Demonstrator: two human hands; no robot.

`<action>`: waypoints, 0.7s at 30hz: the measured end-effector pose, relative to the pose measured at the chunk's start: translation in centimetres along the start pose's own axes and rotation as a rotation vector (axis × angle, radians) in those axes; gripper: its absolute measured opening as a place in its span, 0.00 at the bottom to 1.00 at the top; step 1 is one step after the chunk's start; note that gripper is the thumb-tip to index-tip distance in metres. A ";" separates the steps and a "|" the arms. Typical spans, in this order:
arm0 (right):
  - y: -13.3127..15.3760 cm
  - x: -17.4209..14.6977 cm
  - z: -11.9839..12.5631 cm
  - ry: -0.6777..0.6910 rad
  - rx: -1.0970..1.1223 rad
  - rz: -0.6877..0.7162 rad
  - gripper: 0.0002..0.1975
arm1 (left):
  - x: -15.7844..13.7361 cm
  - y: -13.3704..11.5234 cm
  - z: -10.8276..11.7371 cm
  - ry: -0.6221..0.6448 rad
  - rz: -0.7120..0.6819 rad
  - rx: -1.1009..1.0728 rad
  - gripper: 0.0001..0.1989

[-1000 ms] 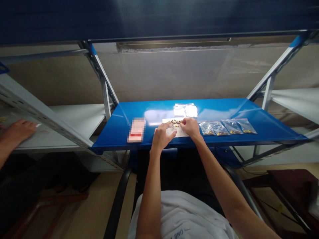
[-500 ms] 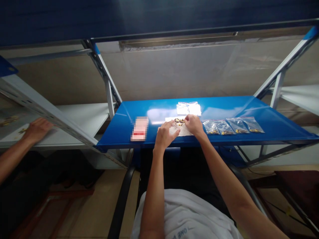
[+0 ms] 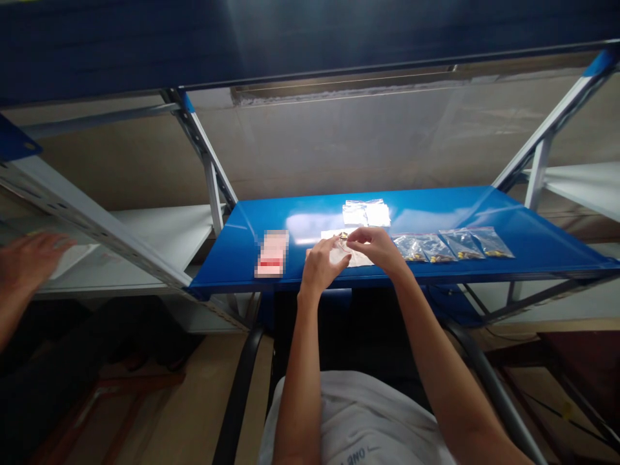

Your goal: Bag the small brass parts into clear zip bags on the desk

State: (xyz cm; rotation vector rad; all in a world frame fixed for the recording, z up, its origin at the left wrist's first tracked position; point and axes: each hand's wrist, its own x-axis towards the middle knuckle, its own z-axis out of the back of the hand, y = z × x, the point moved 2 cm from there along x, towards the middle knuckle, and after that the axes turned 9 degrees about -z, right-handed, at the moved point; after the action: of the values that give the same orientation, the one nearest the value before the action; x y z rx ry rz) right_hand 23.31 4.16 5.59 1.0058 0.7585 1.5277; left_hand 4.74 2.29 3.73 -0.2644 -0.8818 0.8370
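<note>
My left hand point(image 3: 320, 263) rests at the left side of a white sheet point(image 3: 361, 259) on the blue table, thumb apart from the fingers. A faint clear edge between them looks like a plastic bag point(image 3: 341, 247), mostly hidden. Over the sheet, my right hand point(image 3: 376, 248) has thumb and forefinger pinched close to the left hand; whatever is in the pinch is too small to name. Small dark and yellow pieces point(image 3: 343, 235) lie at the sheet's far part, partly covered by the right hand.
Several clear zip bags point(image 3: 455, 247) with yellow-brown pieces lie in a row at right. A stack of shiny bags point(image 3: 367, 212) is behind the sheet. A blurred pink-and-red item point(image 3: 272, 253) lies at left. Another person's hand point(image 3: 31, 258) is over the white shelf point(image 3: 159, 236).
My right hand has moved left, from the sheet's right side toward my left hand, and now covers more pieces. My left hand stays nearly in place. The other person's hand has moved left.
</note>
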 end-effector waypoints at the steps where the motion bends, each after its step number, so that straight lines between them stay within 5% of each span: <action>1: 0.3 0.2 0.0 0.024 -0.023 0.005 0.09 | 0.0 -0.1 0.0 0.007 -0.005 0.005 0.25; 7: 1.3 1.2 0.3 0.175 -0.101 0.081 0.10 | 0.3 -0.6 0.1 0.023 -0.031 0.008 0.24; 13: -1.2 2.3 0.3 -0.061 -0.358 -0.004 0.07 | 0.2 -0.4 0.2 0.013 -0.011 0.026 0.25; 21: -4.4 2.5 -2.3 -0.095 -0.615 -0.069 0.09 | -0.2 0.5 0.2 -0.008 0.005 0.047 0.24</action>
State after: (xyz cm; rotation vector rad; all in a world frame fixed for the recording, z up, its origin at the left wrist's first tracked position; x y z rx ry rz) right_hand 23.09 7.53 1.25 0.5759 0.2198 1.5047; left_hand 4.24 2.45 3.53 -0.2228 -0.8680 0.8628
